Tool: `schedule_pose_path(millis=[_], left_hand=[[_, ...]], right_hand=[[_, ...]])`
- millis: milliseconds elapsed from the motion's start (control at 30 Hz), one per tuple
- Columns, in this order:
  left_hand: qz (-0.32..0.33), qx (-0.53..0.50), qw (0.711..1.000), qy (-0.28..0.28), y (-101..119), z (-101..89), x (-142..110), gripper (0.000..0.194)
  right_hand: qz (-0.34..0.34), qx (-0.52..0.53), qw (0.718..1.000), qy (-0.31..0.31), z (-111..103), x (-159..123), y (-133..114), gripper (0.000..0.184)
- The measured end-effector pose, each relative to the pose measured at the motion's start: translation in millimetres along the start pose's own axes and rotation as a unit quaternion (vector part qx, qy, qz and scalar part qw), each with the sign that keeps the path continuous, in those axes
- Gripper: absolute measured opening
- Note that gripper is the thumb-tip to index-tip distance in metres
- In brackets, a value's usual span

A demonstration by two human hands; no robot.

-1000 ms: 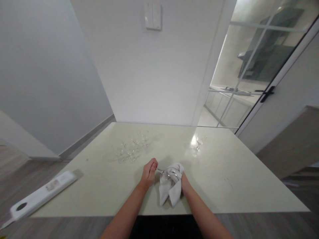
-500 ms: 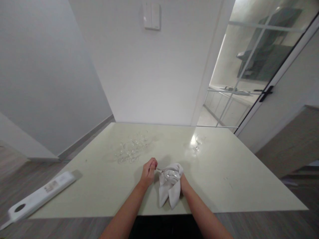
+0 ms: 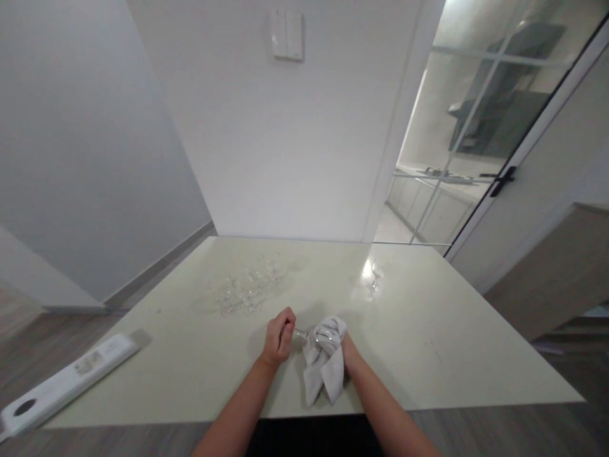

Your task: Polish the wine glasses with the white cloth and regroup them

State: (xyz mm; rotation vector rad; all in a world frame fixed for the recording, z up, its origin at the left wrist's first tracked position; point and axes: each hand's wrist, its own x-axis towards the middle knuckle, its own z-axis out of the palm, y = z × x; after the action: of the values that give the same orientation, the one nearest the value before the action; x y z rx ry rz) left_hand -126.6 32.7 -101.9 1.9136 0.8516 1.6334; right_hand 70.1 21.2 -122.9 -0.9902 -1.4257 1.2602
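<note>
My left hand [image 3: 277, 336] pinches the stem of a clear wine glass [image 3: 308, 335] that lies sideways above the pale table [image 3: 428, 343]. A white cloth [image 3: 324, 362] wraps the glass's bowl, and my right hand [image 3: 346, 350], mostly hidden behind the cloth, grips it there. Both hands hover near the table's front edge. A cluster of several clear glasses [image 3: 247, 289] stands farther back to the left of my hands. A single stemmed glass [image 3: 373, 274] stands apart at the back right.
A long white flat box [image 3: 66, 384] with a dark oval cutout juts out past the table's left front corner. A wall with a light switch [image 3: 287, 35] rises behind the table. A glass door with a black handle [image 3: 502, 179] is at the right.
The view has tilted slightly. My hands and the cloth-wrapped glass have shifted a little toward me; the cloth has turned slightly on the bowl.
</note>
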Motion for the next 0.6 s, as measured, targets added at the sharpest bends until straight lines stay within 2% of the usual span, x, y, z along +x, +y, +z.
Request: schedule_pose_path(millis=[100,167,300,367,467,600], left_hand=[[-0.053,-0.030,0.998,-0.014,-2,-0.5,3,0.038],[-0.112,-0.083,0.990,-0.033,-4,-0.6,7,0.048],[-0.220,-0.232,0.946,-0.046,3,-1.9,18,0.074],[-0.238,-0.282,0.929,-0.042,9,-3.5,22,0.082],[-0.247,-0.308,0.917,-0.054,14,-5.2,25,0.087],[-0.254,-0.308,0.911,-0.103,8,-5.1,23,0.104]], right_hand=[[0.004,0.031,0.999,-0.010,2,-2,-10,0.020],[0.009,0.065,0.998,-0.016,3,-3,-14,0.020],[-0.010,0.075,0.996,-0.044,5,-2,-19,0.021],[-0.020,0.057,0.996,-0.059,5,-2,-21,0.019],[-0.025,0.042,0.997,-0.062,6,0,-21,0.015],[-0.008,0.020,0.999,-0.025,8,7,-16,0.015]])
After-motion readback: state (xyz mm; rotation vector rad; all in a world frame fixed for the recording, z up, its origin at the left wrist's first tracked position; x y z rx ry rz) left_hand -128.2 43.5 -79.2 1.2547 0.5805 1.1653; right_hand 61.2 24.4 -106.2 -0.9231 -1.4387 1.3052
